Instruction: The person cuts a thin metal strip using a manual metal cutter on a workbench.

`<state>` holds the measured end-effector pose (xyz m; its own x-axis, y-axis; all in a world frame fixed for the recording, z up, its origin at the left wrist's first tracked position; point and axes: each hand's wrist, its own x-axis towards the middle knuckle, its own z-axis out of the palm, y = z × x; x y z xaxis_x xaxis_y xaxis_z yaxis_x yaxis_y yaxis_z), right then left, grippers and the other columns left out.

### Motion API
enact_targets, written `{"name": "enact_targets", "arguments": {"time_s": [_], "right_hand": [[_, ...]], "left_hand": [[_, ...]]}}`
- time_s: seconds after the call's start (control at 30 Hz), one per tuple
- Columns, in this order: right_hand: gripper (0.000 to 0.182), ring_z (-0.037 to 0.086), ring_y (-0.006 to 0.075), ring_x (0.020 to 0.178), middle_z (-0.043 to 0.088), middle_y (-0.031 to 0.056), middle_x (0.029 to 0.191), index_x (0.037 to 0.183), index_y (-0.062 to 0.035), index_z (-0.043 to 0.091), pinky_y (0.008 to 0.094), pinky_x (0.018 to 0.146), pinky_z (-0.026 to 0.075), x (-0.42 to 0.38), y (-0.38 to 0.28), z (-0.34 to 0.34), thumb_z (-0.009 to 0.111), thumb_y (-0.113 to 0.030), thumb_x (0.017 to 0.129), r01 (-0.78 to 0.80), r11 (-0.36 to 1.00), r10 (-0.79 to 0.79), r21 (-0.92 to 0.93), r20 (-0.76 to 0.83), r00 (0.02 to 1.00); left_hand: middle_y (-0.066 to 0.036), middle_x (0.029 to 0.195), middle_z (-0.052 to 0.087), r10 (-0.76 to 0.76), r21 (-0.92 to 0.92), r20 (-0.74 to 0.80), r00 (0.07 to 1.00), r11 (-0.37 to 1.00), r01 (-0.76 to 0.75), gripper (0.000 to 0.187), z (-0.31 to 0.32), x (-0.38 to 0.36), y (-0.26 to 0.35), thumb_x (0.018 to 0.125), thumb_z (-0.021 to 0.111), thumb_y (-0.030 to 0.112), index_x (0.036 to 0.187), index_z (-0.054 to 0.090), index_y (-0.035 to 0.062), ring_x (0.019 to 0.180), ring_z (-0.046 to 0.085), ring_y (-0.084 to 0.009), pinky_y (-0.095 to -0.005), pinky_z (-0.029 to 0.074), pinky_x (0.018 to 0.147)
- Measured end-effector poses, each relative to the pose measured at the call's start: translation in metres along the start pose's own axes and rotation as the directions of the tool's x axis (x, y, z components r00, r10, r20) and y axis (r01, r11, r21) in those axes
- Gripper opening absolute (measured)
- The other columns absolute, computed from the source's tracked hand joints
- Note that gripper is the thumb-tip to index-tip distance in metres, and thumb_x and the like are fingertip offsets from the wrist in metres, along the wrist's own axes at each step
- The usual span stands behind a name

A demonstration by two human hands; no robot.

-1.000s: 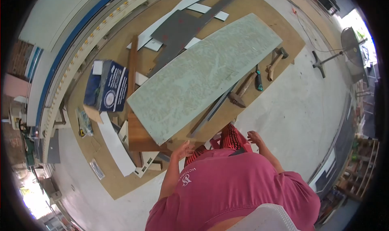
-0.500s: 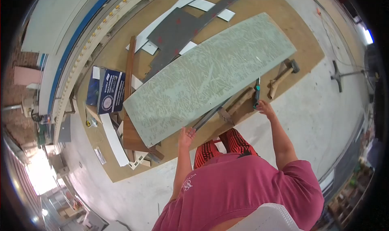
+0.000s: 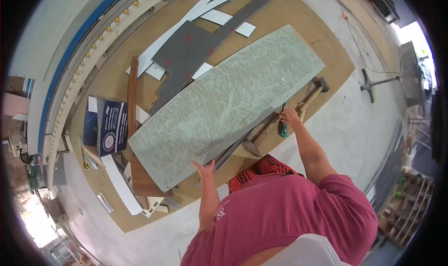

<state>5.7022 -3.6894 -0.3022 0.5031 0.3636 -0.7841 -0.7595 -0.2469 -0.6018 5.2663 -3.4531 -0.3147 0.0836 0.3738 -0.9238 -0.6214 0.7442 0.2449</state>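
A long green-grey mottled panel (image 3: 228, 98) lies slantwise across the table. My left hand (image 3: 205, 168) is at its near edge, thumb spread away from the fingers; whether any fingertips go under the edge I cannot tell. My right hand (image 3: 291, 116) has its fingers curled around the upper part of a black-and-teal hand tool (image 3: 283, 129), close beside the panel's edge. The tool's exact kind is unclear. Just right of that hand lies a hammer (image 3: 321, 84) with a wooden handle. A second wooden-handled hammer (image 3: 252, 148) lies nearer my body.
Dark grey sheet pieces (image 3: 186, 46) and white strips (image 3: 217, 17) lie beyond the panel. A blue box (image 3: 113, 128) and a brown board (image 3: 144, 177) are at the left. A long machine (image 3: 88, 56) borders the table's far left; a metal stand (image 3: 368, 85) is on the right floor.
The view has shifted. My left hand has moved left along the panel's near edge with its thumb spread. My right hand has moved up the black-and-teal tool and closed around it.
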Motion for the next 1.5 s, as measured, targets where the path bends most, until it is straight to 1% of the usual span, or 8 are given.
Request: {"name": "enact_targets", "arguments": {"time_s": [0.07,0.2,0.4,0.5,0.87,1.2,1.27,1.5], "right_hand": [[0.045,0.056,0.0202,0.081,0.054,0.0059,0.100,0.122,-0.0167,0.043,0.0382,0.070,0.050,0.004,0.005,-0.007,0.060,-0.037,0.085,0.000,0.998,-0.010,-0.056,-0.192,0.981],[0.053,0.055,0.0230,0.088,0.052,0.0083,0.106,0.125,-0.0151,0.040,0.0437,0.076,0.049,0.018,0.008,-0.032,0.061,-0.041,0.084,0.002,1.000,-0.004,-0.005,-0.222,0.975],[0.057,0.053,0.0242,0.092,0.051,0.0093,0.110,0.128,-0.0155,0.039,0.0451,0.077,0.048,0.054,0.004,-0.032,0.062,-0.043,0.083,-0.022,0.997,0.008,-0.071,-0.198,0.980],[0.046,0.053,0.0256,0.086,0.052,0.0093,0.101,0.116,-0.0129,0.047,0.0449,0.075,0.048,0.063,-0.007,-0.015,0.063,-0.042,0.083,-0.025,0.999,0.016,-0.033,-0.240,0.971],[0.042,0.054,0.0282,0.086,0.052,0.0120,0.093,0.104,-0.0027,0.048,0.0462,0.078,0.049,0.090,-0.008,-0.021,0.058,-0.039,0.088,-0.105,0.988,0.127,0.115,-0.202,0.971],[0.042,0.054,0.0294,0.095,0.051,0.0128,0.109,0.116,-0.0045,0.045,0.0453,0.080,0.049,0.084,-0.017,-0.017,0.051,-0.038,0.091,-0.125,0.989,0.138,0.074,-0.214,0.967],[0.042,0.056,0.0246,0.081,0.055,0.0098,0.091,0.104,-0.0052,0.050,0.0427,0.069,0.052,0.087,-0.014,-0.020,0.059,-0.043,0.086,-0.101,0.988,0.125,0.114,-0.228,0.965],[0.041,0.056,0.0235,0.079,0.055,0.0093,0.089,0.104,-0.0048,0.050,0.0414,0.067,0.053,0.076,-0.017,-0.018,0.058,-0.042,0.087,-0.057,0.995,0.074,0.085,-0.206,0.976]], "left_hand": [[-0.014,0.144,0.022,0.010,0.040,-0.132,0.991,0.999,-0.004,0.087,0.012,-0.007,0.003,0.080,0.038,0.073,0.142,0.022,0.0146,0.128,0.025,-0.0326,-0.0516,0.026,0.101],[-0.014,0.142,0.025,-0.045,-0.024,-0.205,0.978,0.999,0.041,0.087,0.010,0.004,0.005,0.079,0.038,0.074,0.140,0.025,0.0143,0.125,0.030,-0.0323,-0.0508,0.028,0.100],[-0.018,0.142,0.027,0.006,-0.004,-0.163,0.987,1.000,-0.006,0.099,0.014,-0.006,0.001,0.074,0.040,0.079,0.141,0.022,0.0087,0.125,0.032,-0.0338,-0.0491,0.025,0.104],[-0.014,0.140,0.029,0.058,-0.003,-0.194,0.979,0.998,-0.059,0.088,0.007,-0.005,-0.004,0.076,0.042,0.076,0.137,0.031,0.0139,0.125,0.032,-0.0334,-0.0525,0.028,0.103],[-0.016,0.146,0.018,0.134,-0.074,-0.254,0.958,0.985,-0.157,0.098,0.021,-0.016,-0.002,0.075,0.038,0.078,0.144,0.014,0.0122,0.132,0.021,-0.0373,-0.0531,0.018,0.107],[-0.017,0.139,0.025,0.141,-0.098,-0.234,0.962,0.981,-0.168,0.095,0.008,-0.003,-0.014,0.074,0.041,0.078,0.140,0.021,0.0123,0.126,0.029,-0.0351,-0.0525,0.025,0.104],[-0.016,0.139,0.026,0.137,-0.070,-0.299,0.944,0.984,-0.165,0.094,0.011,-0.004,-0.013,0.074,0.041,0.078,0.139,0.023,0.0134,0.124,0.031,-0.0336,-0.0538,0.027,0.102],[-0.016,0.144,0.019,0.206,-0.004,-0.252,0.945,0.977,-0.214,0.090,0.016,-0.001,-0.011,0.077,0.037,0.076,0.142,0.021,0.0155,0.127,0.028,-0.0342,-0.0571,0.025,0.101]]}}
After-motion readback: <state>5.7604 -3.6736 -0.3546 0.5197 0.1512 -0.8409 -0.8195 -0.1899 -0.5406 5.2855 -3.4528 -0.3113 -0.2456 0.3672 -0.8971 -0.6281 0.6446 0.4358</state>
